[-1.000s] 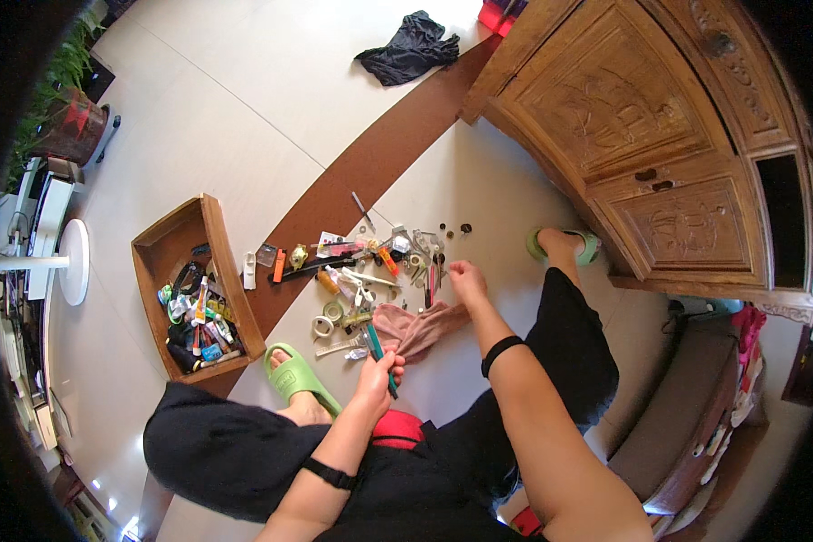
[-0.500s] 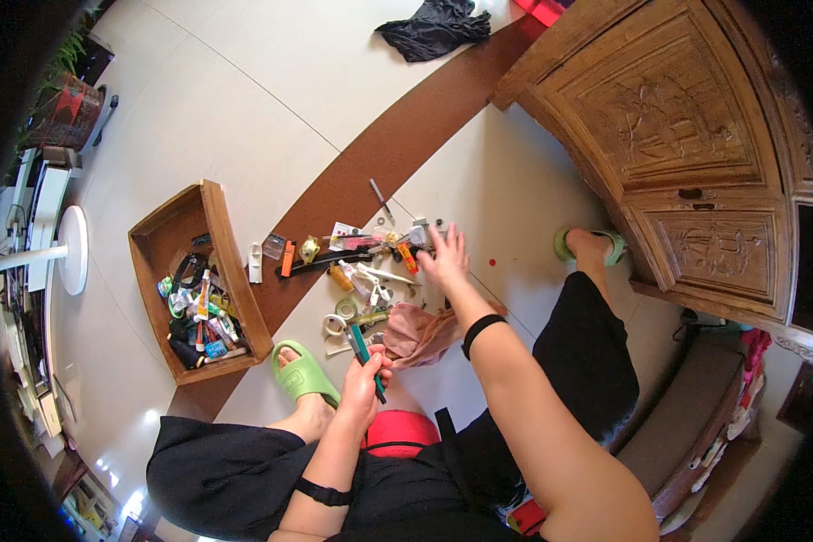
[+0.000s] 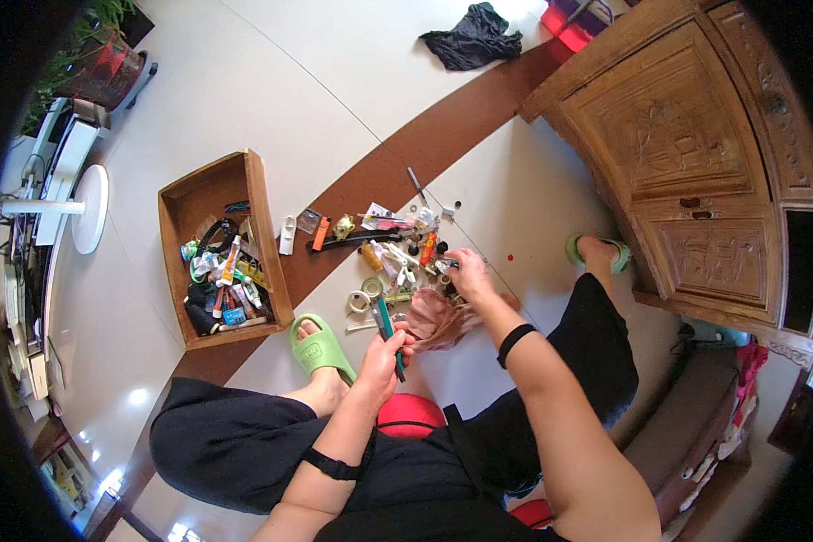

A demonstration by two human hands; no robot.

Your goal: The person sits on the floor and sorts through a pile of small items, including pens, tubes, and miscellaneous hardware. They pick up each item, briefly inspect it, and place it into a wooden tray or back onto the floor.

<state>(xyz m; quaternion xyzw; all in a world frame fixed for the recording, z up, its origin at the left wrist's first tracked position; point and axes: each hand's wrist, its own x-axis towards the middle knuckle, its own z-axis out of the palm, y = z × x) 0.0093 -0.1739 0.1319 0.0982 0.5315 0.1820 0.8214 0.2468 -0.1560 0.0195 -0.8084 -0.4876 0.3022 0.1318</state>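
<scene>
"In the head view, what are the hands doing?"

"The left grip (image 3: pixel 394 350) is closed around a slim teal tool (image 3: pixel 386 320), which slants up and away out of the fist. The right grip (image 3: pixel 471 275) has its fingers bunched over the near right edge of a heap of small things (image 3: pixel 405 242) on the floor. I can't tell whether it has pinched anything."

"How would you work there?"

"I'd take one piece at a time, thumb against fingertip, and lift straight up so its neighbours don't roll. The left grip should, I think, keep the tool's far end clear of the pink cloth (image 3: pixel 435 323), which lies crumpled between the two grips and could snag."

"And to the sides?"

"Just left of the right grip is an orange-red tube (image 3: pixel 428 248). Ahead and left of the left grip is a pale ring-shaped roll (image 3: pixel 359 301); farther left stands a wooden drawer (image 3: pixel 280 280) with tubes and packets inside."

"How does the tool look?"

"Long, straight and narrow, teal along most of its length, with a dark strip beside it. Whether that's a second piece, I can't say. The bits by the right grip are small, mixed and partly hidden by the fingers."
</scene>
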